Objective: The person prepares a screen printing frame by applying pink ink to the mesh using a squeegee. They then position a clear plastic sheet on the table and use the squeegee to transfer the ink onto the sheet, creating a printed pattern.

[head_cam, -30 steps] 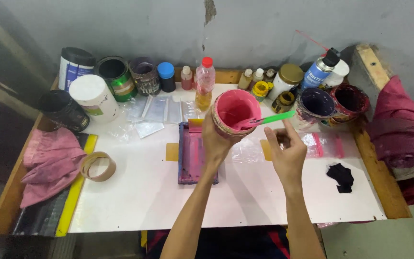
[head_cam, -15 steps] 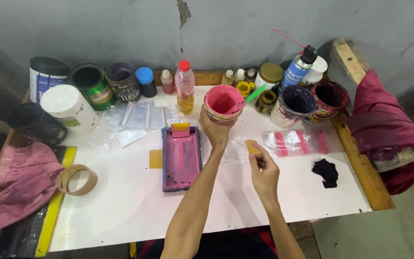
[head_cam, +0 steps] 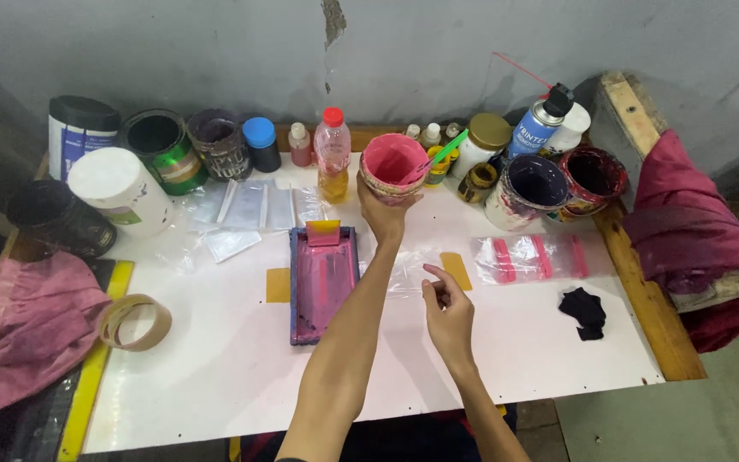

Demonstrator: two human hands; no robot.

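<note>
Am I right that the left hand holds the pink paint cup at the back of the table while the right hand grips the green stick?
Not quite. In the head view, the left hand does hold the pink paint cup, but the right hand is empty; the green stick rests in the cup.

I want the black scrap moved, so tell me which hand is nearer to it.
Right. The right hand hovers empty over the table, just left of the black scrap. The left hand is far off at the back, holding the pink paint cup.
</note>
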